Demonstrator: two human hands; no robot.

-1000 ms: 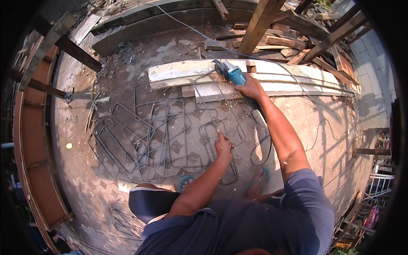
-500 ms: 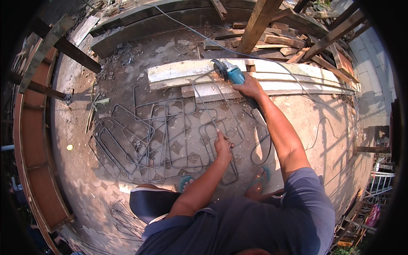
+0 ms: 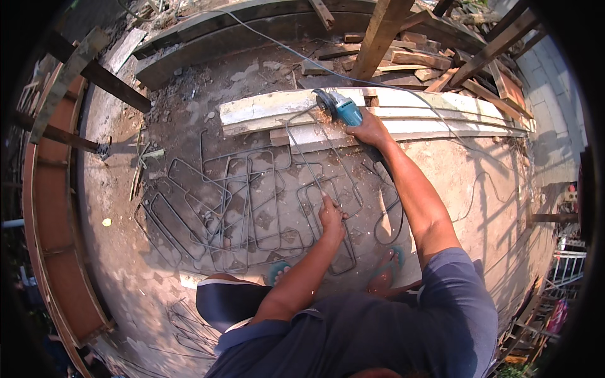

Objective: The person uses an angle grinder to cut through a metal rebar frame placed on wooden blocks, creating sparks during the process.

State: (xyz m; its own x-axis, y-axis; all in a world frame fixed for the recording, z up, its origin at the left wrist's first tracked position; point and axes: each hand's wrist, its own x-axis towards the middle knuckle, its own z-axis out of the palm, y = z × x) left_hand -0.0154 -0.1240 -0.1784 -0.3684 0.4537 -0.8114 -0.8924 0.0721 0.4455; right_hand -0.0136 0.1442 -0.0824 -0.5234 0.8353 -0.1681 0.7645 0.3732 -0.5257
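My right hand [image 3: 370, 130] is closed round the body of a teal angle grinder [image 3: 348, 112], whose dark disc points to the far left. The disc meets the upper bend of a thin steel rod [image 3: 305, 159], and small orange sparks show just below it. Nearer to me, my left hand [image 3: 331, 214] grips the lower part of that rod, its fingers wrapped round. Several more rods bent into rectangular frames [image 3: 250, 189] lie tangled on the ground, left of and below my left hand. The exact contact point is partly hidden by the disc guard.
Pale planks [image 3: 271, 104] lie beneath and beside the grinder. Its dark cord [image 3: 401, 220] loops by my right foot. Behind stand a wooden post [image 3: 381, 41] and a pile of scrap timber [image 3: 422, 60]. A long brown wooden form [image 3: 53, 208] borders the left side.
Both hands, the grinder and the rod keep nearly the same place. The sparks below the disc look more spread out, and the whole view has shifted very slightly.
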